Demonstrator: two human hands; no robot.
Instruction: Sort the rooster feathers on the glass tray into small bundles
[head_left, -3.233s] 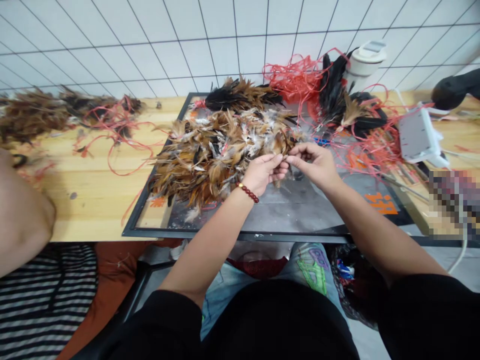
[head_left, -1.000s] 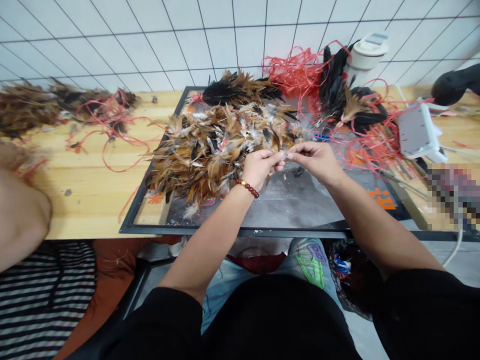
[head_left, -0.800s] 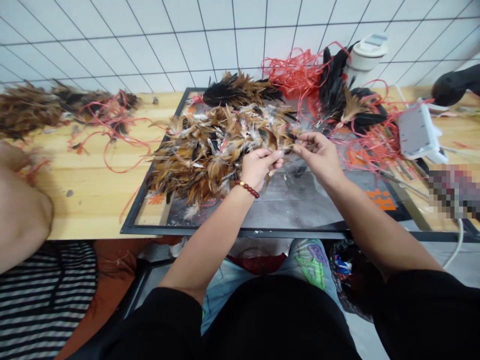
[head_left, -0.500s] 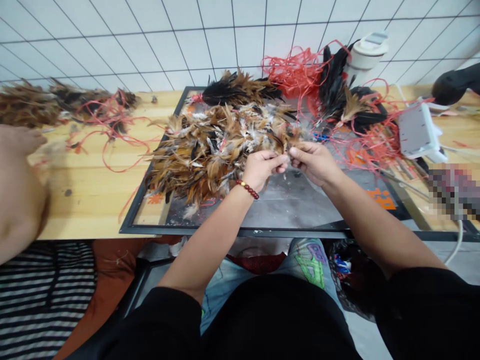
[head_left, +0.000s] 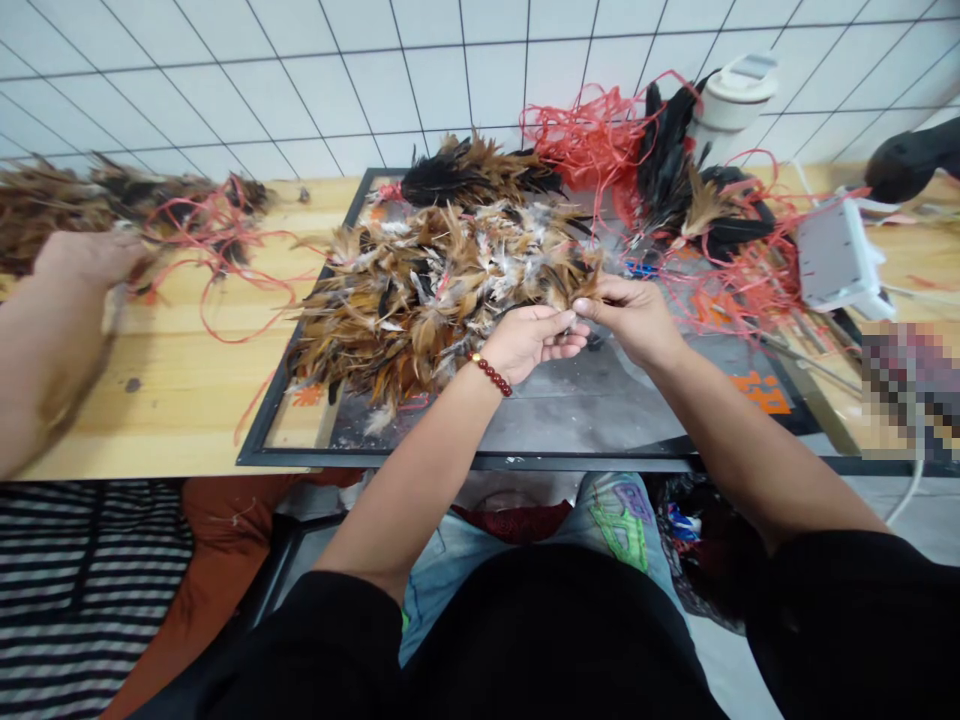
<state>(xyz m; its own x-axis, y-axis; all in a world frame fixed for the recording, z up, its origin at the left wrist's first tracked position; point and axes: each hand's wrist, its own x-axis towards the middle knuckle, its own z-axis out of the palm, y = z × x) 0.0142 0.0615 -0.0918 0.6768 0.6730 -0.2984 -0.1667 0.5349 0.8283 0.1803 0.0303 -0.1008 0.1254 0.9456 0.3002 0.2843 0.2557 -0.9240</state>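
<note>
Both hands meet at the right edge of a big pile of brown, black and white feathers on a dark-framed board. My left hand, with a red bead bracelet at its wrist, is pinched on the feathers there, its other fingers loosely curled. My right hand pinches at the same spot, thumb against fingers, on a small brown feather tuft. The fingertips of the two hands nearly touch. What exactly lies between them is too small to tell.
A co-worker's hand is beside brown feathers at the left. Behind the pile are a black-brown bundle and red plastic strings. Black feathers, a white cup and a white stand are at the right.
The left hand's fingers have spread somewhat, and the right thumb has come closer to the left fingertips. The co-worker's hand has moved right, beside the feathers and strings.
</note>
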